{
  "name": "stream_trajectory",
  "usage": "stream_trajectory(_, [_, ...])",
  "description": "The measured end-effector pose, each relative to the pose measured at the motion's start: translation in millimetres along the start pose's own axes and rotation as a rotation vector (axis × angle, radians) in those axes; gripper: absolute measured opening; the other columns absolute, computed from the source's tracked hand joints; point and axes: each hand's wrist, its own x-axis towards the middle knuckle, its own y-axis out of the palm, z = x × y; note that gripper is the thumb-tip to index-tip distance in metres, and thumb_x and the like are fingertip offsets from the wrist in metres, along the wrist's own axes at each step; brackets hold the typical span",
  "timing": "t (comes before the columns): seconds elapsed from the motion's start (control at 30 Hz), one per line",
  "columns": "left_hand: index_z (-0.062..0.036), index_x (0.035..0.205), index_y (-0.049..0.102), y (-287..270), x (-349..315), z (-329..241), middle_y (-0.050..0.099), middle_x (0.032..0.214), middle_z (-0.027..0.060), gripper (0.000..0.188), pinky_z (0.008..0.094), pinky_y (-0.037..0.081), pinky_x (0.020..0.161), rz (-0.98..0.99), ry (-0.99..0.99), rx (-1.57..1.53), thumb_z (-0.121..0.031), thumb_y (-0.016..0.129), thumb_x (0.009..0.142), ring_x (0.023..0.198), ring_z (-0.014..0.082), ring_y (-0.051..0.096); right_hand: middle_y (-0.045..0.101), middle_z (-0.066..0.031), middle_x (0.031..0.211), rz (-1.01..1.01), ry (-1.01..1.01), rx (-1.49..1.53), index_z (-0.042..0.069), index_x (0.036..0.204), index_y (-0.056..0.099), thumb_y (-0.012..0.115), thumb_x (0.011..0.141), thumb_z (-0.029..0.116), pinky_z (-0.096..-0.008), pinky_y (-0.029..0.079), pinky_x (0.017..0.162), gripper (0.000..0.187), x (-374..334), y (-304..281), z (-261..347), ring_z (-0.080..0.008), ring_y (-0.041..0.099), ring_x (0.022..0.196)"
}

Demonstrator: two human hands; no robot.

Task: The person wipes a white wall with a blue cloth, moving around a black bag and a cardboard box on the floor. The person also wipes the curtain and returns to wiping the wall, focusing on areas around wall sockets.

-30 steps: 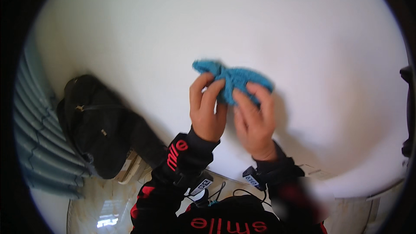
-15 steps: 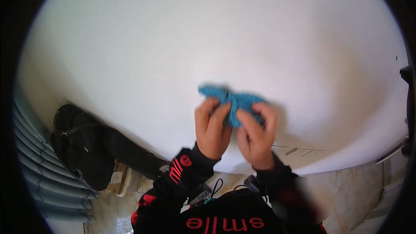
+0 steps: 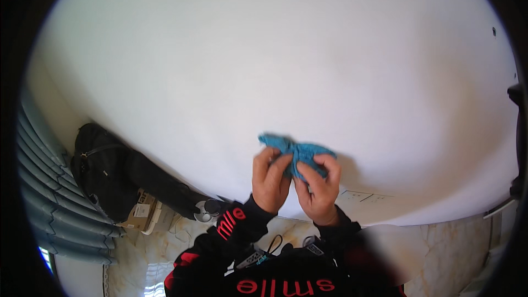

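A bunched blue cloth (image 3: 308,152) is pinched between my two hands, with a pointed end sticking out to the upper left. My left hand (image 3: 269,179) closes on its left part, thumb and fingers pressed into the folds. On the other side, the curled fingers of my right hand (image 3: 320,190) grip the right part. The thumbs are close together at the middle of the cloth. Folds and fingers hide the underside of the cloth. Behind it spreads a broad white surface (image 3: 247,66); I cannot tell whether the cloth touches it.
At the left, a black bag (image 3: 102,173) lies by blue-grey curtains (image 3: 52,203), with a cardboard box (image 3: 138,210) beside it. Small dark marks (image 3: 367,196) show low on the white surface. A marble-patterned floor (image 3: 451,247) runs along the bottom.
Both hands and the blue cloth appear lower in the picture, still together. The surroundings have shifted slightly as well. The grip on the cloth looks much the same.
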Motion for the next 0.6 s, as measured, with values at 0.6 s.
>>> stream_trajectory(0.6, [0.0011,0.113,0.061,23,54,-8,0.05,0.115,0.0189,0.054,0.0364,0.048,0.083,-0.067,0.075,-0.19,0.017,0.059,0.061,0.098,0.0323,0.053,0.05,-0.0191,0.117,-0.026,-0.063,-0.342,0.003,0.104,0.068,0.071,0.074,-0.002,-0.0354,0.05,0.08,0.03,49,-42,-15,-0.0313,0.056,0.099])
